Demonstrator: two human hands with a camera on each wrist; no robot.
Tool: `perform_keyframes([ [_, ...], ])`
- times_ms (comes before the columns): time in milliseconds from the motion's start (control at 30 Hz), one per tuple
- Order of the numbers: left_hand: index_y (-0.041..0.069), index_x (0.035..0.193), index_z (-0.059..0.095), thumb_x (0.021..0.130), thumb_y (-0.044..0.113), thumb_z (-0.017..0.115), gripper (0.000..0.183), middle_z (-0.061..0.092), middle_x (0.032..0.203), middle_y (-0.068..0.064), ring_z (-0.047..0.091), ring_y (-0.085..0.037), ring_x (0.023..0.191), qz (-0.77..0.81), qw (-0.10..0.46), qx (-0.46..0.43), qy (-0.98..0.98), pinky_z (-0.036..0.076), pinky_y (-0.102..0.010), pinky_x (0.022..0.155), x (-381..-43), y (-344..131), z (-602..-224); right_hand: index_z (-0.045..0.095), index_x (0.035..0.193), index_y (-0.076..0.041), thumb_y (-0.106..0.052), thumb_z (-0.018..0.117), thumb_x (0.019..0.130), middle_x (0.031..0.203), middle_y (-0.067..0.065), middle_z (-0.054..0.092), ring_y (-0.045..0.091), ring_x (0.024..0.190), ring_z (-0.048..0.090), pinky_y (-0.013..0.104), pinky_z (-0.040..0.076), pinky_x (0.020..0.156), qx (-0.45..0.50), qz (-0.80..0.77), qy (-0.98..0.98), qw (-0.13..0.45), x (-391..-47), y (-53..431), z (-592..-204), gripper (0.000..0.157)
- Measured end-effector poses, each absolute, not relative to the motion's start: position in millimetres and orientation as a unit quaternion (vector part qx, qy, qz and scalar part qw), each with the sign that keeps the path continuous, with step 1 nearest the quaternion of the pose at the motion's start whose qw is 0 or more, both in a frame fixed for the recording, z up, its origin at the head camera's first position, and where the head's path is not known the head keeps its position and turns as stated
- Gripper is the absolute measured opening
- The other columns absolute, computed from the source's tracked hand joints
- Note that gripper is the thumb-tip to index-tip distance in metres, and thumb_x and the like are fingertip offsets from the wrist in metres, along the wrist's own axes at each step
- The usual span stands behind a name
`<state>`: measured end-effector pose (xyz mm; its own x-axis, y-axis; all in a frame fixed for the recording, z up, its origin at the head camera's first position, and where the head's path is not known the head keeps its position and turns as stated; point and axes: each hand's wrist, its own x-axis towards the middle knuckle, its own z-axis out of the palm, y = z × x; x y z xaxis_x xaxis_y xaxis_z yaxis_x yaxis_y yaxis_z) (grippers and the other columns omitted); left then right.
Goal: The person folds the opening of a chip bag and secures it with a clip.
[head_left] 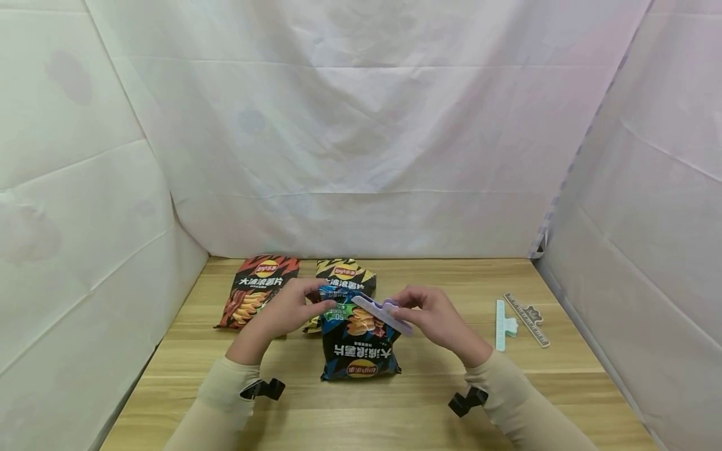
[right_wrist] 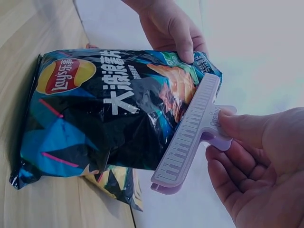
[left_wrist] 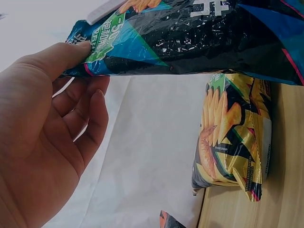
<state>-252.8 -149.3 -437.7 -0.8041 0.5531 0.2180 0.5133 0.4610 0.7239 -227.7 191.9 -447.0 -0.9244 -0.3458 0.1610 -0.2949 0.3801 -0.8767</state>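
A blue and black chip bag (head_left: 361, 344) stands upside down in the head view, its lettering inverted. My left hand (head_left: 287, 308) pinches its upper left corner, with the thumb (left_wrist: 71, 54) on the printed front in the left wrist view. At the bag's upper right edge is a lilac bag clip (right_wrist: 187, 135) with piano-key markings, slanting down to the right in the head view. My right hand (head_left: 437, 316) pinches the clip's handle between thumb and fingers. The clip's long bar lies across the bag's end in the right wrist view.
Behind the held bag lie a yellow and black chip bag (head_left: 366, 282), partly hidden, and a red and black one (head_left: 262, 285) to its left. A mint clip (head_left: 500, 326) and a clear greyish clip (head_left: 527, 319) lie on the wooden table (head_left: 440, 401) at right. White cloth surrounds the table.
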Motion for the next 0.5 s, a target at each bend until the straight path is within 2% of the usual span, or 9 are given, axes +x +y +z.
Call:
perform_keyframes([
  [367,0.022,0.104,0.074,0.108,0.027,0.077,0.008,0.066,0.082,0.008,0.057,-0.013,0.068,0.411,0.015,0.32,0.853,0.048,-0.032,0.061,-254.1,-148.1,-438.4,0.084,0.105,-0.015,-0.016,0.084,0.102,0.101,0.001,0.078,0.024,0.092,0.071,0.034,0.059,0.076,-0.199,-0.52,0.831,0.015,-229.7,180.7,-441.6,0.004],
  [500,0.021,0.103,0.074,0.108,0.028,0.077,0.009,0.065,0.082,0.007,0.056,-0.014,0.067,0.413,0.015,0.322,0.852,0.048,-0.032,0.061,-254.0,-148.0,-437.1,0.083,0.105,-0.015,-0.017,0.084,0.102,0.1,0.0,0.078,0.023,0.093,0.071,0.034,0.058,0.076,-0.2,-0.515,0.833,0.01,-230.8,177.8,-440.7,0.004],
])
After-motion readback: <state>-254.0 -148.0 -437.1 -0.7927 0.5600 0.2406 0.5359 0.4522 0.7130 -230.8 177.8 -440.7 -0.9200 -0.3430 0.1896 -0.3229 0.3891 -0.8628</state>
